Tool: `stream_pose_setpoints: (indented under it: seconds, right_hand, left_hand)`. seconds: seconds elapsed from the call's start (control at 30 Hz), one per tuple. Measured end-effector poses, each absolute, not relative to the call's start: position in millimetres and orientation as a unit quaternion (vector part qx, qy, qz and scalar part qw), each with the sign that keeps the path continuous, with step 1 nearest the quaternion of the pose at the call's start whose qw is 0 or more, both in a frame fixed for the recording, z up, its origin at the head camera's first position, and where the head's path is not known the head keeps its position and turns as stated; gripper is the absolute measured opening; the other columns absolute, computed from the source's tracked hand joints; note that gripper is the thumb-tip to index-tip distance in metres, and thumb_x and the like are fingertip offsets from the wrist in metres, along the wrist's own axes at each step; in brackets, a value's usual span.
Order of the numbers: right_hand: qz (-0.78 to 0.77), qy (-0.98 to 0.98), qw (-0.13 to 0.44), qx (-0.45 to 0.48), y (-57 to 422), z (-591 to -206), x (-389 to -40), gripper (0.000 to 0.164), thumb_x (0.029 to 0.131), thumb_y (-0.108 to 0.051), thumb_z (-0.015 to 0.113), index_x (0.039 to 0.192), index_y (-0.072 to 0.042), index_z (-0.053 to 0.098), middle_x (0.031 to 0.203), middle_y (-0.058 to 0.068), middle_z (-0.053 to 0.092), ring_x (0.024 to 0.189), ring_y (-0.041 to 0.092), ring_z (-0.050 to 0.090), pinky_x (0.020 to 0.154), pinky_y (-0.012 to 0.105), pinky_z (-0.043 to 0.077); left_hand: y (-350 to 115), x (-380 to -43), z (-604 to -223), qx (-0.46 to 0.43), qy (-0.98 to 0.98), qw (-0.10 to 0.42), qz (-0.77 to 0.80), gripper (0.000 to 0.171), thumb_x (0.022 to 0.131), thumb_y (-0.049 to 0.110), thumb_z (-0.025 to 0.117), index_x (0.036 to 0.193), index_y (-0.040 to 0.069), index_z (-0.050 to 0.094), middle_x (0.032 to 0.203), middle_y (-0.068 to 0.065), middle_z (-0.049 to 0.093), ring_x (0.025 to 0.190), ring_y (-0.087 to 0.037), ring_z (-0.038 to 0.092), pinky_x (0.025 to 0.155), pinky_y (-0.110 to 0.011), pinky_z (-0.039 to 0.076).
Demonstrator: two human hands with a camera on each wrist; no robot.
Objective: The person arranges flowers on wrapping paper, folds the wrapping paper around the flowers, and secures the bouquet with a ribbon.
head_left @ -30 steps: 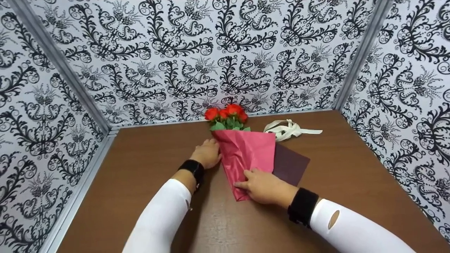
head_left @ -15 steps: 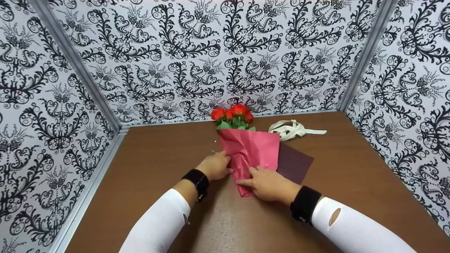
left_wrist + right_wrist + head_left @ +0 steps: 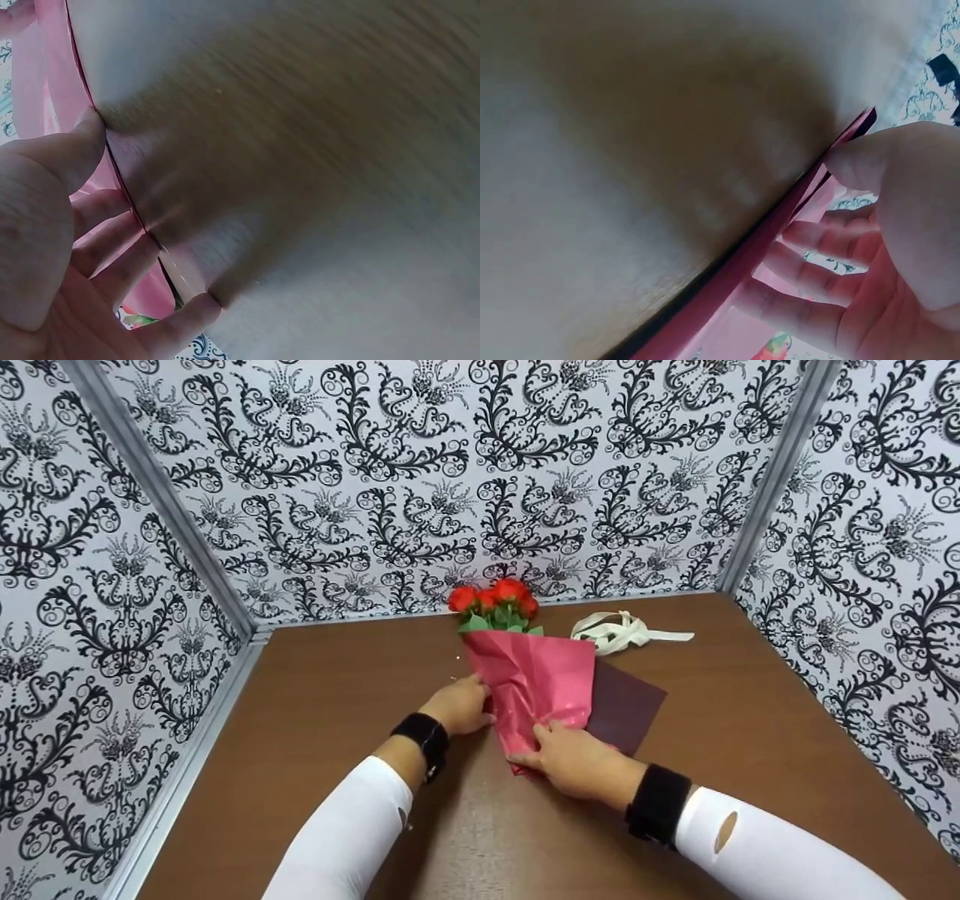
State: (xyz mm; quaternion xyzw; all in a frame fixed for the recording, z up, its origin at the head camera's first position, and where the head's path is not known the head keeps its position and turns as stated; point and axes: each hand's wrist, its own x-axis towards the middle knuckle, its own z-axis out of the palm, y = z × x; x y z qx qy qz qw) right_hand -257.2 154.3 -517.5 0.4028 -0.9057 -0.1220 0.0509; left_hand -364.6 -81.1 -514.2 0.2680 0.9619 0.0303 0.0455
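A bunch of red roses (image 3: 495,596) with green leaves lies at the back of the table, in pink wrapping paper (image 3: 551,671) that narrows toward me. My left hand (image 3: 459,705) rests at the paper's left edge; in the left wrist view, thumb and fingertips touch along that edge and the table. With fingers fairly straight, my right hand (image 3: 574,757) presses on the paper's lower part. The right wrist view has its thumb (image 3: 855,161) at the paper's edge. A dark plum flap (image 3: 626,705) sticks out on the right; the flower stems are hidden.
A loosely heaped cream ribbon (image 3: 619,634) lies behind and right of the paper, one end stretching right. The brown table (image 3: 337,682) is bordered by patterned walls (image 3: 420,472) at the back and both sides.
My left hand has slid toward me along the paper's left edge, then stayed there. My right hand has shifted slightly on the lower paper. The head view has moved a little.
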Motion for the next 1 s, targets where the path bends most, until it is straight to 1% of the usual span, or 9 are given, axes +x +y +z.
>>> stream_pose_setpoints:
  seconds: [0.17, 0.37, 0.43, 0.5, 0.6, 0.7, 0.77, 0.87, 1.0]
  right_hand:
    - [-0.155, -0.902, 0.049, 0.400, 156, -519, -247, 0.061, 0.100, -0.018, 0.064, 0.150, -0.052, 0.053, 0.132, 0.016, 0.060, 0.110, 0.035, 0.062, 0.081, 0.058, 0.061]
    - [-0.190, -0.879, 0.083, 0.430, 156, -518, -239, 0.056, 0.100, -0.021, 0.066, 0.147, -0.051, 0.057, 0.118, 0.008, 0.060, 0.102, 0.028, 0.057, 0.066, 0.049, 0.053]
    - [-0.181, -0.881, 0.074, 0.431, 158, -518, -236, 0.056, 0.101, -0.021, 0.065, 0.147, -0.050, 0.057, 0.128, 0.007, 0.062, 0.106, 0.028, 0.059, 0.069, 0.051, 0.054]
    - [-0.164, -0.888, 0.050, 0.427, 159, -519, -234, 0.057, 0.102, -0.021, 0.063, 0.150, -0.050, 0.054, 0.141, 0.006, 0.061, 0.114, 0.029, 0.060, 0.079, 0.057, 0.056]
    - [-0.139, -0.899, 0.016, 0.416, 160, -521, -234, 0.061, 0.102, -0.019, 0.062, 0.154, -0.049, 0.050, 0.157, 0.005, 0.054, 0.125, 0.031, 0.058, 0.090, 0.063, 0.056]
    - [-0.125, -0.902, 0.002, 0.413, 163, -523, -234, 0.063, 0.102, -0.017, 0.061, 0.155, -0.049, 0.048, 0.158, 0.004, 0.053, 0.128, 0.031, 0.056, 0.092, 0.065, 0.055]
    - [-0.118, -0.903, -0.001, 0.412, 166, -524, -234, 0.063, 0.102, -0.017, 0.060, 0.155, -0.049, 0.048, 0.157, 0.003, 0.053, 0.129, 0.032, 0.055, 0.092, 0.066, 0.055]
    - [-0.106, -0.903, 0.004, 0.417, 171, -526, -235, 0.061, 0.103, -0.018, 0.057, 0.155, -0.049, 0.048, 0.153, 0.003, 0.054, 0.129, 0.032, 0.055, 0.091, 0.066, 0.056]
    - [-0.082, -0.902, 0.013, 0.424, 176, -528, -236, 0.055, 0.106, -0.021, 0.054, 0.154, -0.047, 0.050, 0.150, 0.001, 0.055, 0.129, 0.029, 0.054, 0.089, 0.065, 0.056]
  left_hand:
    - [-83, -367, -519, 0.253, 0.966, 0.053, 0.030, 0.048, 0.100, 0.046, 0.069, 0.133, 0.010, 0.068, 0.163, -0.020, 0.047, 0.152, -0.037, 0.046, 0.124, -0.047, 0.040]
    - [-85, -371, -520, 0.253, 0.965, 0.059, 0.031, 0.052, 0.101, 0.045, 0.068, 0.138, 0.008, 0.065, 0.165, -0.021, 0.044, 0.154, -0.037, 0.044, 0.125, -0.048, 0.040]
    - [-85, -370, -519, 0.256, 0.965, 0.057, 0.027, 0.052, 0.101, 0.045, 0.068, 0.137, 0.008, 0.065, 0.163, -0.021, 0.046, 0.152, -0.038, 0.046, 0.124, -0.048, 0.041]
    - [-84, -368, -518, 0.261, 0.964, 0.048, 0.015, 0.051, 0.101, 0.044, 0.070, 0.137, 0.009, 0.065, 0.159, -0.020, 0.051, 0.148, -0.037, 0.051, 0.121, -0.050, 0.044]
    - [-79, -362, -515, 0.285, 0.958, 0.004, -0.014, 0.046, 0.098, 0.040, 0.075, 0.133, 0.012, 0.067, 0.144, -0.014, 0.061, 0.137, -0.035, 0.059, 0.111, -0.054, 0.052]
    - [-68, -354, -514, 0.334, 0.941, -0.043, -0.037, 0.036, 0.095, 0.028, 0.076, 0.129, 0.019, 0.069, 0.132, -0.007, 0.063, 0.128, -0.030, 0.060, 0.100, -0.055, 0.057]
    - [-58, -348, -513, 0.378, 0.922, -0.059, -0.053, 0.033, 0.096, 0.020, 0.072, 0.129, 0.025, 0.070, 0.131, -0.004, 0.061, 0.128, -0.028, 0.058, 0.097, -0.054, 0.058]
    - [-46, -338, -514, 0.436, 0.895, -0.047, -0.082, 0.041, 0.096, 0.016, 0.067, 0.134, 0.031, 0.069, 0.139, 0.000, 0.060, 0.135, -0.026, 0.054, 0.100, -0.053, 0.057]
    - [-38, -328, -517, 0.459, 0.882, -0.016, -0.101, 0.045, 0.097, 0.020, 0.065, 0.140, 0.033, 0.065, 0.148, 0.006, 0.060, 0.144, -0.023, 0.051, 0.104, -0.057, 0.055]
